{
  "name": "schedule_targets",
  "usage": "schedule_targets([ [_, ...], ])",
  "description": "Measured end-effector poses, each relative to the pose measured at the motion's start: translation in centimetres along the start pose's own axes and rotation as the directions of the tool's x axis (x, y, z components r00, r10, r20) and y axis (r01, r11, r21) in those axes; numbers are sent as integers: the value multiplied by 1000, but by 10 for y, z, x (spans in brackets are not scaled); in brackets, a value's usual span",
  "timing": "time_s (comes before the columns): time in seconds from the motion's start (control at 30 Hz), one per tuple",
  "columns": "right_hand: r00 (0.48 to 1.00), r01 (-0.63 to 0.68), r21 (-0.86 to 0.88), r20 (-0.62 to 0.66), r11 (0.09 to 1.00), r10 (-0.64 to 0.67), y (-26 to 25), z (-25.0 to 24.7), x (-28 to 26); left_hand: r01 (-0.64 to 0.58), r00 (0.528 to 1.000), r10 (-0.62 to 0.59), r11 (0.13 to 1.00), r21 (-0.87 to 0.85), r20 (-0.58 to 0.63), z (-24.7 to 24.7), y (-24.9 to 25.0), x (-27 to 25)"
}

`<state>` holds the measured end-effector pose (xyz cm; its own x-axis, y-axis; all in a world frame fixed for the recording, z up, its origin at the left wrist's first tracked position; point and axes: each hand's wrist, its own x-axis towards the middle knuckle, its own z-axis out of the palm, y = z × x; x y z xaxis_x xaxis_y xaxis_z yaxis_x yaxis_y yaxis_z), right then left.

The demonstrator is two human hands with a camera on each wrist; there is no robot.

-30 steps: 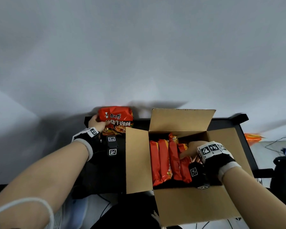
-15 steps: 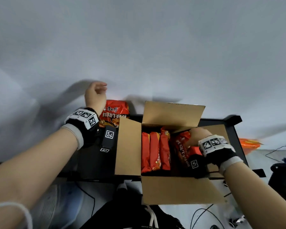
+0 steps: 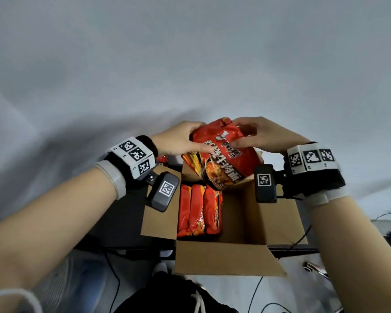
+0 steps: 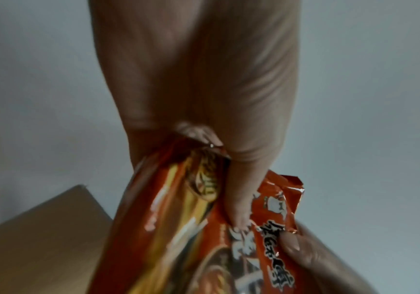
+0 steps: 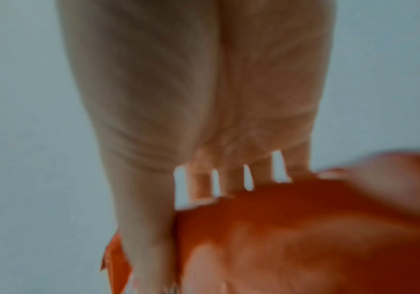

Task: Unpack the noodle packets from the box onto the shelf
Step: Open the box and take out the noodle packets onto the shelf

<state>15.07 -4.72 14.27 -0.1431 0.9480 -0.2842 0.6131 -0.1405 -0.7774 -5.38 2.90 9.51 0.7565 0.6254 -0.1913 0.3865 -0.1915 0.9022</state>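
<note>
Step in hand: one noodle packet (image 3: 221,154) lifted above the cardboard box (image 3: 242,224), apparently mid-handover. Left hand (image 3: 176,141) grips its left edge, thumb on the front. Right hand (image 3: 264,136) pinches its top right. Three packets (image 3: 199,213) stand inside the box. Next: carry it left to the shelf (image 3: 120,220).

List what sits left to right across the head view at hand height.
left hand → red noodle packet held above the open cardboard box → right hand
</note>
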Motion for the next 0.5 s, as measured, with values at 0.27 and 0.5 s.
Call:
schedule_targets([
  [0.27, 942, -210, -262, -312, 942, 123, 54, 31, 51, -112, 817, -279, 782, -613, -504, -62, -52, -4],
  [0.5, 953, -304, -476, -155, 825, 262, 76, 54, 63, 22, 793, -346, 840, -543, -502, -72, -90, 11],
])
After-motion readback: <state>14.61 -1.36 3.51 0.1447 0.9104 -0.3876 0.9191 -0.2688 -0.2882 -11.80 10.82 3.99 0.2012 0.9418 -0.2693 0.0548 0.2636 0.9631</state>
